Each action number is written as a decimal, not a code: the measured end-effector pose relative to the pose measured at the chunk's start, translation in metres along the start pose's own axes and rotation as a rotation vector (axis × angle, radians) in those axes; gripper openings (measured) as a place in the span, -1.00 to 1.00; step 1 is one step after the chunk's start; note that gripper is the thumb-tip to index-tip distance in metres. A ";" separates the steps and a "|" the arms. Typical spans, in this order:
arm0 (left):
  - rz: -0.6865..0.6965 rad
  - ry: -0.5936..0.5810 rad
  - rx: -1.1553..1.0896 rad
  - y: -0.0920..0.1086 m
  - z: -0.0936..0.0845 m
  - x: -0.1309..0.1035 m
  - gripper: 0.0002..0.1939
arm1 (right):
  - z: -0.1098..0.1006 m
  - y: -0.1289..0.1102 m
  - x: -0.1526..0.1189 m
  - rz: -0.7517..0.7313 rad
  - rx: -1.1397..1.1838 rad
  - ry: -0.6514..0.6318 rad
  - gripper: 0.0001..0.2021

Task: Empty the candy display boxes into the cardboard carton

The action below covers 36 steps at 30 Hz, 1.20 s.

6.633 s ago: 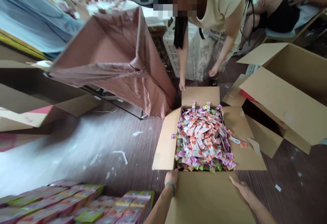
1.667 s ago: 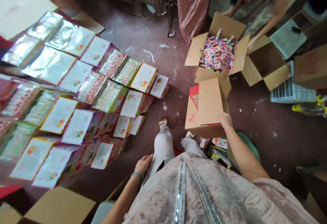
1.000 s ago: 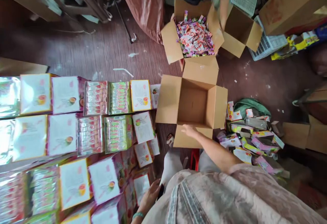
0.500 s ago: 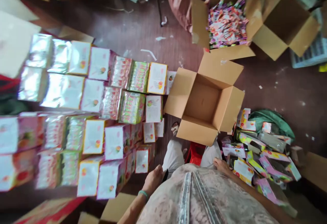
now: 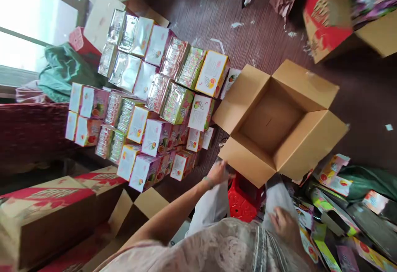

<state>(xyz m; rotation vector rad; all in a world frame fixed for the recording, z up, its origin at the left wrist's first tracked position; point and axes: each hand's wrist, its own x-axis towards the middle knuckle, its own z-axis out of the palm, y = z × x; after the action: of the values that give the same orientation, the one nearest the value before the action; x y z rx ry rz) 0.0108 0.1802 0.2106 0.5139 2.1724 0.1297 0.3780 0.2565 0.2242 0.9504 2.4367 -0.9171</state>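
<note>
An open cardboard box [image 5: 269, 125] stands in front of my knees, its flaps spread outward and nothing inside. My left hand [image 5: 217, 173] is beside my left knee, just under the box's near left flap. Its fingers are blurred and partly hidden, and I cannot tell if they touch the flap. Over my right thigh hovers my right hand [image 5: 283, 223], its fingers loosely bent and apart with nothing in them. Between my legs is a red plastic stool [image 5: 243, 199], partly under the box.
Rows of stacked fruit-printed cartons [image 5: 149, 135] fill the left side. Flattened and torn small cartons [image 5: 335, 218] lie in a heap at right, near a green cloth [image 5: 372, 183]. A red-printed box [image 5: 328, 20] of packets stands far right. Large boxes [image 5: 56, 201] sit lower left.
The view has swung to the left, bringing in a window. My left hand has moved forward to near the box flap. My right hand has lifted from my knee and drawn back over the thigh.
</note>
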 end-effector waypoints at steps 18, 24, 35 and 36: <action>0.317 0.491 0.027 -0.047 0.110 0.239 -0.07 | 0.155 0.097 0.185 0.100 -0.145 -0.094 -0.41; 0.685 0.594 -0.018 -0.013 0.122 0.217 0.04 | 0.179 0.143 0.159 0.178 0.126 -0.044 -0.42; 0.339 0.153 0.020 0.032 0.115 0.221 -0.04 | 0.167 0.174 0.183 0.384 -0.151 -0.019 -0.47; 0.270 0.076 0.042 0.032 0.113 0.222 -0.11 | 0.159 0.174 0.188 0.355 -0.177 -0.030 -0.49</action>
<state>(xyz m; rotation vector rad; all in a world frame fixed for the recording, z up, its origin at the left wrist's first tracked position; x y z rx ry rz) -0.0085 0.2889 -0.0144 0.8372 2.1739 0.2541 0.3832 0.3319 -0.0672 1.2373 2.1812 -0.5773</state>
